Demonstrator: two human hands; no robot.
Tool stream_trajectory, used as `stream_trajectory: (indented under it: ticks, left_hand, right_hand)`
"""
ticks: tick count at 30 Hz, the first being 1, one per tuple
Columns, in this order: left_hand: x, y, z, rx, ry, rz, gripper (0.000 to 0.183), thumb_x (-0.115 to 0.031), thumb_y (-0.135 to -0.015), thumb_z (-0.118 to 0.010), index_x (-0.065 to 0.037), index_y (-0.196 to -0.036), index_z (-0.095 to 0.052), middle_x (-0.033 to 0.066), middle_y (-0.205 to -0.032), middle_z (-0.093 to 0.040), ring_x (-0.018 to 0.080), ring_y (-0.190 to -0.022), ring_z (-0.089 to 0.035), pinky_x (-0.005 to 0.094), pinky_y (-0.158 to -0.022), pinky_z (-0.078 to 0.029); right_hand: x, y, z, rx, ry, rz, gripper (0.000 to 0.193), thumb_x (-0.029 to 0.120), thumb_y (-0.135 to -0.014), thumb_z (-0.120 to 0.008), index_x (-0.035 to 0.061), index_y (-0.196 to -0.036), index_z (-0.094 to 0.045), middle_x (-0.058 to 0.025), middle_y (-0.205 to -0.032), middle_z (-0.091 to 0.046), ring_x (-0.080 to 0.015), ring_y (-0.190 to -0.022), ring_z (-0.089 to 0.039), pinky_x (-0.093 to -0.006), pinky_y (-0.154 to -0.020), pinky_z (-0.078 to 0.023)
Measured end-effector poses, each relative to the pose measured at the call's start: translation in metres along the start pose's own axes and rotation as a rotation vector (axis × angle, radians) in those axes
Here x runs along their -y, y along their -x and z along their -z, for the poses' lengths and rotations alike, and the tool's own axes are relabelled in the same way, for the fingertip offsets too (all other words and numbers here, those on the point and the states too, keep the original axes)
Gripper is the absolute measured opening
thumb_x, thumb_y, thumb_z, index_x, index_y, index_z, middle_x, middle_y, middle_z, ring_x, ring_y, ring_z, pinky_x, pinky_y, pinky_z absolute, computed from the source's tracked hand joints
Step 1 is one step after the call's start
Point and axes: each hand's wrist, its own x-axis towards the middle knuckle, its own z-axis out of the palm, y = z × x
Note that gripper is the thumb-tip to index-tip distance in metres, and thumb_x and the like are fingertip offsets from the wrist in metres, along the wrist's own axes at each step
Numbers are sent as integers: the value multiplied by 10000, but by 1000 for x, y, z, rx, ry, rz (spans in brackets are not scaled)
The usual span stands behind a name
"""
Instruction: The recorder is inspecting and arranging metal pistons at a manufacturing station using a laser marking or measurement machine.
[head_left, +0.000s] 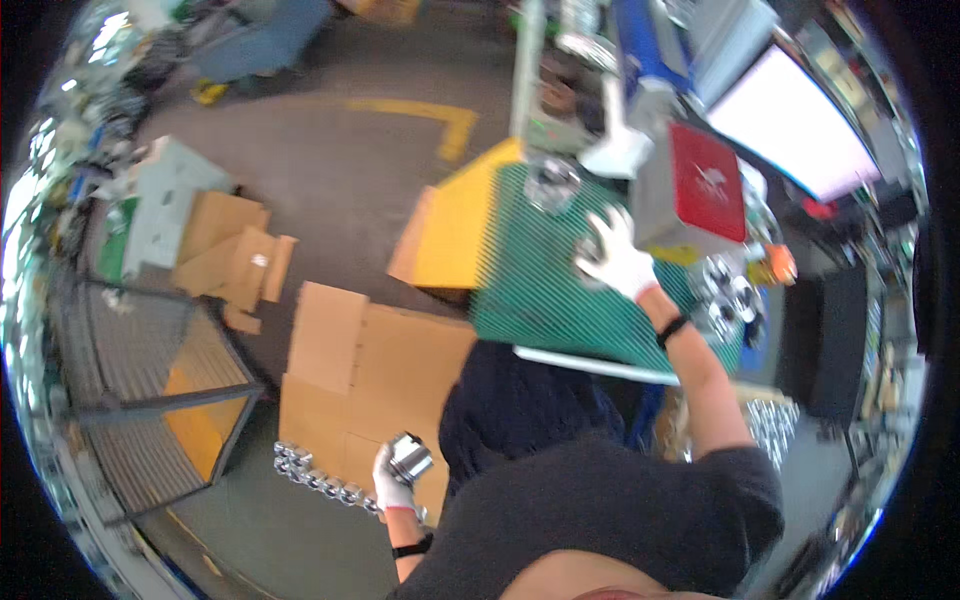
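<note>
My left hand (391,486), in a white glove, is closed around a shiny metal cylinder (409,458) at the lower left, above a cardboard sheet (400,350). My right hand (622,262), also gloved, reaches over a green ribbed mat (540,290) with its fingers spread. A small shiny metal part (588,257) sits between its thumb and forefinger; whether they touch it is too blurred to tell. Farther back on the mat stands a round shiny metal piece (552,184). Several metal parts (725,298) are grouped to the right of my right hand.
A row of metal rings (320,483) lines the cardboard's near edge. A grey box with a red top (708,180) and a lit screen (795,125) stand at the right. A yellow panel (465,230) borders the mat's left side. A metal-framed rack (165,390) stands far left.
</note>
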Motion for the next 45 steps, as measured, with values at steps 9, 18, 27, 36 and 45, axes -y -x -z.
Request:
stream_trajectory:
  ticks: [9, 18, 27, 36, 45]
  left_hand:
    - [-12, -7, -93, 448, 7, 167, 409, -294, -969, -514, 7, -1234, -592, 162, -1129, -690, 291, -1025, -678, 408, -933, -528]
    - [3, -2, -222, 795, 227, 371, 340, -297, -962, -547, -66, -1209, -580, 107, -1138, -683, 238, -1004, -679, 424, -894, -546]
    - [86, 7, -241, 936, 133, 778, 356, -352, -954, -571, -117, -1220, -593, 83, -1186, -659, 240, -1084, -626, 506, -966, -461]
    - [38, -54, -183, 607, -150, 169, 411, -341, -1014, -443, -12, -1246, -524, 192, -1253, -567, 328, -1156, -538, 466, -988, -429]
    - [32, -77, -65, 315, 108, 211, 471, -440, -937, -557, -64, -1221, -558, 155, -1171, -567, 359, -1082, -525, 532, -913, -442]
  right_hand:
    - [22, 19, 9, -267, 133, -159, 580, 359, -768, -687, 130, -1280, -538, -176, -1411, -466, -348, -959, -666, -447, -790, -542]
    - [-27, 128, -56, -388, -617, 15, 511, 88, -844, -645, 45, -1336, -515, -209, -1315, -544, -357, -1191, -531, -451, -1019, -420]
    - [10, 223, -73, 590, -1555, -409, 434, 271, -960, -526, 68, -1343, -508, -100, -1173, -654, -252, -966, -674, -414, -676, -598]
    - [47, 147, -46, 634, -910, -668, 330, 247, -954, -472, -15, -1031, -658, -130, -739, -683, -219, -543, -655, -334, -491, -544]
    - [50, -56, -142, 18, -1257, -855, 309, 282, -922, -542, 18, -990, -688, -184, -856, -688, -303, -779, -699, -450, -575, -550]
